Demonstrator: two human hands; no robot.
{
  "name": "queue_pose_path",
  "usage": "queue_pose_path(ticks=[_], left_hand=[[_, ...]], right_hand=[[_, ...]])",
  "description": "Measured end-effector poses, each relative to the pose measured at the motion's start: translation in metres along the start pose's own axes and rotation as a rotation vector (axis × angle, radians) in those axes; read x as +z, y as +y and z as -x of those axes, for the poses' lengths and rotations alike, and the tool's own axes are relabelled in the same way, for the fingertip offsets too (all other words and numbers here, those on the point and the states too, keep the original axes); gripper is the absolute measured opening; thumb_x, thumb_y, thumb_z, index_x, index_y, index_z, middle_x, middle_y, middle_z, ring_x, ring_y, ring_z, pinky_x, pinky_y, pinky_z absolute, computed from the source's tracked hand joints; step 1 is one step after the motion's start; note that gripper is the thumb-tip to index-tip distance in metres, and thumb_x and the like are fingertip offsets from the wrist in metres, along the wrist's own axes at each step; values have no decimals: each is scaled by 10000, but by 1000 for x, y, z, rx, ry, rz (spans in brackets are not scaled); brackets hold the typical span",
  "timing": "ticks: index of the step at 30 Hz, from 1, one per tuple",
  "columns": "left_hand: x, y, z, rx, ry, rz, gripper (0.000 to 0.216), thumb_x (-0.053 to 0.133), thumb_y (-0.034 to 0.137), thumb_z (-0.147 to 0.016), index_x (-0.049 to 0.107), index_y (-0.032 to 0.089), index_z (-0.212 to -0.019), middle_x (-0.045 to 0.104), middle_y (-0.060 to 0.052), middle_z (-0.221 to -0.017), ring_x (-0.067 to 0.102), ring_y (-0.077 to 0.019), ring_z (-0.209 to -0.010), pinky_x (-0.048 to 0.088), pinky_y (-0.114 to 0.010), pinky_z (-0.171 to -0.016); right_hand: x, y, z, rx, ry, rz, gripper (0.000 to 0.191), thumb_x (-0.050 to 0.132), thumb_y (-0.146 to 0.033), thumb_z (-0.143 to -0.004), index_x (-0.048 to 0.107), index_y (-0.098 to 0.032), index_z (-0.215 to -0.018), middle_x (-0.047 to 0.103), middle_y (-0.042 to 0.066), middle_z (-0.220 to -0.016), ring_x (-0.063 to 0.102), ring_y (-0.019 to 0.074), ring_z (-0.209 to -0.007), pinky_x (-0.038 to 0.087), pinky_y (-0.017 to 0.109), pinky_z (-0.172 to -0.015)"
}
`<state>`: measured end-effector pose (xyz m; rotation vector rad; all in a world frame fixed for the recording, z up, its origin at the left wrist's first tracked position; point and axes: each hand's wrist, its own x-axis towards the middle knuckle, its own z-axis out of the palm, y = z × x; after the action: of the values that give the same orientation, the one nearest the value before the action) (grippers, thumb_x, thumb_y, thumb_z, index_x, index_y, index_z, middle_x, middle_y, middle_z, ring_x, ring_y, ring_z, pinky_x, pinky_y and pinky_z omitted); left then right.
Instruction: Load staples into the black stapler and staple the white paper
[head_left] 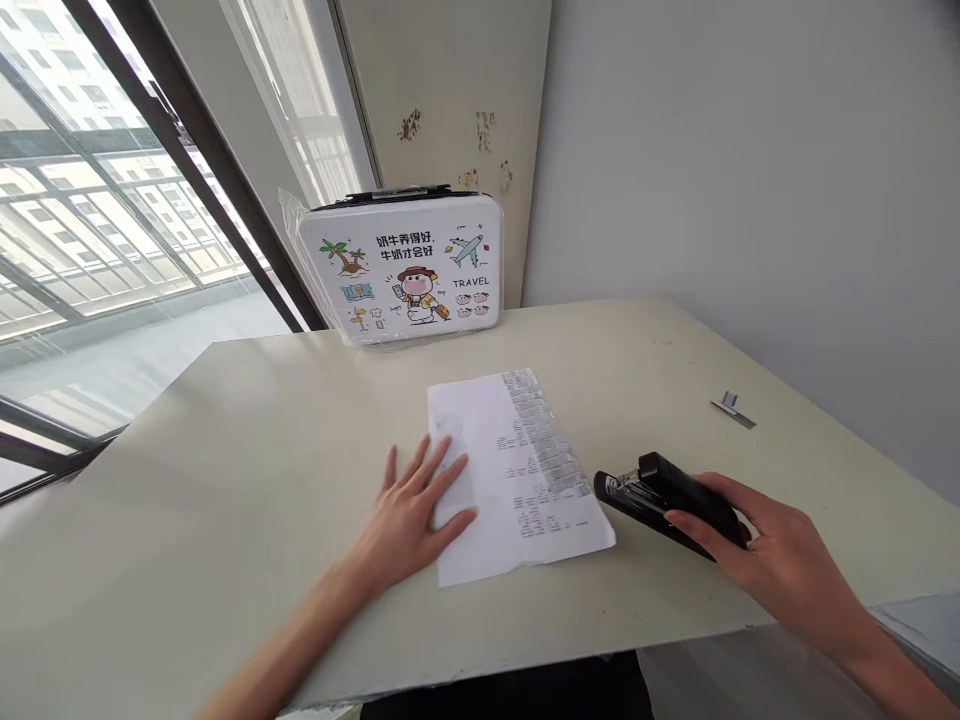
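Note:
A printed white sheet of paper (517, 470) lies on the pale table (262, 450). My left hand (416, 510) rests flat on the paper's left edge, fingers spread. My right hand (772, 555) grips a black stapler (667, 500) that sits on the table just right of the paper's lower right corner, its mouth pointing at the sheet.
A white cartoon-printed case marked TRAVEL (401, 265) stands upright at the table's far edge against the wall. A strip of staples (733, 408) lies at the right. A large window (97, 200) is on the left, a grey wall on the right.

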<state>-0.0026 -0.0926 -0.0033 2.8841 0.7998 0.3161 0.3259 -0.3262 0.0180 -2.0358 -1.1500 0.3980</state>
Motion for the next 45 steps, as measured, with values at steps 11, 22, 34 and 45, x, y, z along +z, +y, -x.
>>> queue_pose_path(ticks=[11, 22, 34, 45], left_hand=[[73, 91, -147, 22, 39, 318, 652, 619, 632, -948, 573, 255, -1479, 374, -127, -1670, 150, -461, -1577, -93, -743, -1215], [37, 22, -118, -101, 247, 874, 353, 427, 417, -1073, 629, 190, -1251, 709, -143, -1282, 696, -251, -1165, 581, -371, -952], [-3, -61, -63, -387, 374, 990, 322, 515, 452, -1001, 695, 185, -1001, 721, -71, -989, 676, -223, -958, 510, -355, -936], [1, -61, -65, -441, 393, 993, 301, 535, 440, -1000, 706, 194, -975, 722, -53, -945, 672, -216, -925, 501, -324, -888]], right_hand=[[7, -32, 2, -4, 135, 32, 442, 667, -687, -858, 726, -268, -985, 719, 4, -744, 523, 158, -485, 442, 284, -422], [39, -68, -33, -113, 0, -18, 467, 569, -685, -940, 720, -252, -1028, 756, 45, -850, 627, 211, -636, 497, 313, -541], [141, -104, -120, -465, -272, 57, 392, 560, -637, -991, 683, -266, -1025, 716, 20, -927, 661, 215, -812, 514, 337, -709], [161, -84, -122, -259, -150, -266, 489, 279, -542, -1103, 674, -258, -1057, 751, 47, -1049, 688, 231, -952, 525, 360, -836]])
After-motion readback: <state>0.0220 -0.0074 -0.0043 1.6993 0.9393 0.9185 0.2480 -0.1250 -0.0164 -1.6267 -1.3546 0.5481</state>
